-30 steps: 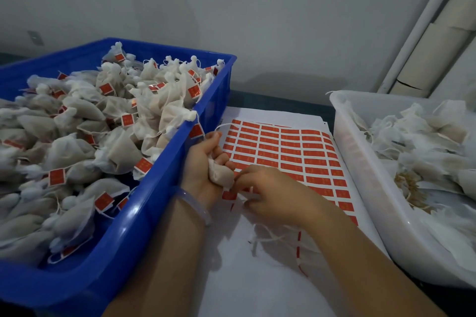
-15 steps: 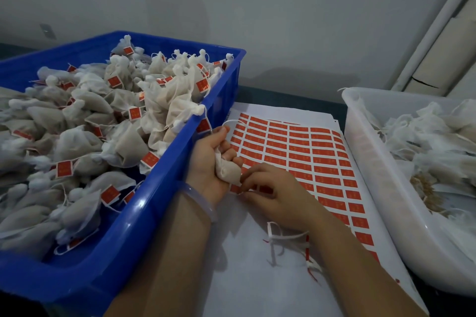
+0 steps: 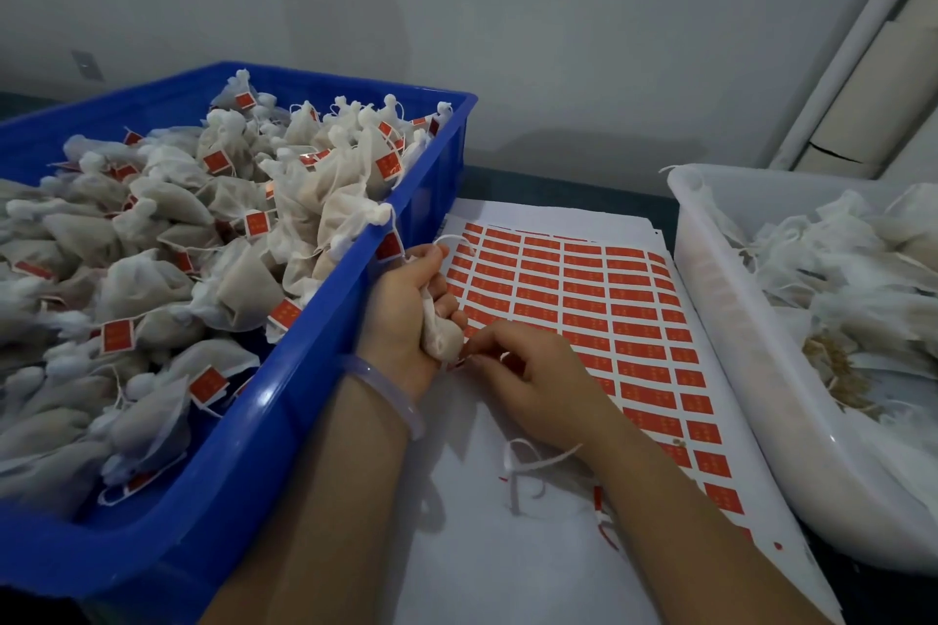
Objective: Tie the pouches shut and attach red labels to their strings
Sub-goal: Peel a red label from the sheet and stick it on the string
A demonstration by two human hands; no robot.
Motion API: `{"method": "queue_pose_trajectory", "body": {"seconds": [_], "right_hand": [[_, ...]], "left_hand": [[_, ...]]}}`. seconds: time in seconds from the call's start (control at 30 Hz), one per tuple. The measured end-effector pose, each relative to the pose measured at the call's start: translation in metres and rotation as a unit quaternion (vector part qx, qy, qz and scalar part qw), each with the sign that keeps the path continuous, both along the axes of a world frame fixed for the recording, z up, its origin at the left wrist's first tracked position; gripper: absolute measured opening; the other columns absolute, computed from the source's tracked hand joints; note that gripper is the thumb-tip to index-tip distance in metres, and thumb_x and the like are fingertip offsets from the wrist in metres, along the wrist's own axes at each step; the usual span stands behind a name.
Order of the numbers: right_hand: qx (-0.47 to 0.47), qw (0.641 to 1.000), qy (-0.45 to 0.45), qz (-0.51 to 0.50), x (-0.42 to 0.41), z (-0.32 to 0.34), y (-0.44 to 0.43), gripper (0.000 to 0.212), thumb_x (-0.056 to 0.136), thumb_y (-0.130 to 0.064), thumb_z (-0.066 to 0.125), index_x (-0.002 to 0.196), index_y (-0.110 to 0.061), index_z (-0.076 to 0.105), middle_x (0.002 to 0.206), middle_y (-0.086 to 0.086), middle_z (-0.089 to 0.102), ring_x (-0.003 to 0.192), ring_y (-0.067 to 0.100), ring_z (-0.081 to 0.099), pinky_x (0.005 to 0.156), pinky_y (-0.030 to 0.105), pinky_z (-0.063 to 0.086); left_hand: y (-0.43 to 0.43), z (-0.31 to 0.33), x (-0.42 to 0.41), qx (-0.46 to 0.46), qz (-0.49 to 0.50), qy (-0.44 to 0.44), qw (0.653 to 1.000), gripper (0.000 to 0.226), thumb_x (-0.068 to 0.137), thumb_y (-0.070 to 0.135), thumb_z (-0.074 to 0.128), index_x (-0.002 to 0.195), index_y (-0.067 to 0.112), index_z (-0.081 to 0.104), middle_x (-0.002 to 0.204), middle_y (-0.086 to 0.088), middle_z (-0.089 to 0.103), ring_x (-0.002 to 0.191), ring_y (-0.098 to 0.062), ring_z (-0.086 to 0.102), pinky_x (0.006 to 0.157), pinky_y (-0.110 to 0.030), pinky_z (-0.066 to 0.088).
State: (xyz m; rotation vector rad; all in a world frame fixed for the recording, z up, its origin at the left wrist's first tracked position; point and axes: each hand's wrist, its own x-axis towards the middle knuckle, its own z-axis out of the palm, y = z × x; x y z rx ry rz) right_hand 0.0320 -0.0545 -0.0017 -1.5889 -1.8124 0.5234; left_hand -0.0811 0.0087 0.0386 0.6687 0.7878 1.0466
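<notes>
One white pouch [image 3: 442, 338], neck bunched, gripped in your left hand [image 3: 401, 315] beside the blue crate [image 3: 325, 371] of labelled pouches [image 3: 243, 279]. Your right hand [image 3: 530, 373] pinches a red label [image 3: 459, 363] below it. White tub [image 3: 710, 269]: unlabelled pouches [image 3: 837, 259].

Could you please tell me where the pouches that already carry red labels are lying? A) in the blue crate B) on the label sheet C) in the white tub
A: the labelled pouches are heaped in the blue crate; those in the white tub show no labels.
</notes>
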Motion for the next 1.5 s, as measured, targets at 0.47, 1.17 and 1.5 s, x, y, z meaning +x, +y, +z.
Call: {"method": "queue_pose_trajectory", "body": {"seconds": [0.47,1.17,1.5], "right_hand": [[-0.054,0.998,0.017,0.004,-0.001,-0.001,0.008,0.01,0.097,-0.022,0.046,0.094,-0.031,0.05,0.089,-0.019,0.052,0.083,0.0,0.052,0.076,0.01,0.039],[-0.014,0.999,0.006,-0.033,-0.006,0.0,0.008,0.013,0.092,-0.017,0.055,0.103,-0.024,0.055,0.102,-0.008,0.059,0.083,0.005,0.055,0.079,0.012,0.045],[-0.007,0.995,-0.048,-0.082,-0.008,-0.005,0.016,0.02,0.092,-0.008,0.052,0.082,-0.025,0.054,0.103,-0.002,0.06,0.083,0.005,0.05,0.082,0.012,0.042]], "left_hand": [[-0.004,0.008,0.002,0.013,0.017,0.053,0.998,0.02,0.097,0.021,0.048,0.078,0.018,0.052,0.038,0.01,0.05,0.048,-0.022,0.061,0.06,-0.022,0.055],[-0.004,0.008,0.004,0.022,0.005,0.071,0.997,0.019,0.096,0.02,0.048,0.077,0.019,0.05,0.108,-0.011,0.041,0.103,-0.022,0.034,0.087,-0.04,0.034],[0.007,-0.008,0.009,0.11,0.091,0.164,0.976,0.011,0.089,0.03,0.059,0.079,0.027,0.059,0.046,0.014,0.059,0.061,0.0,0.065,0.04,-0.013,0.046]]}}
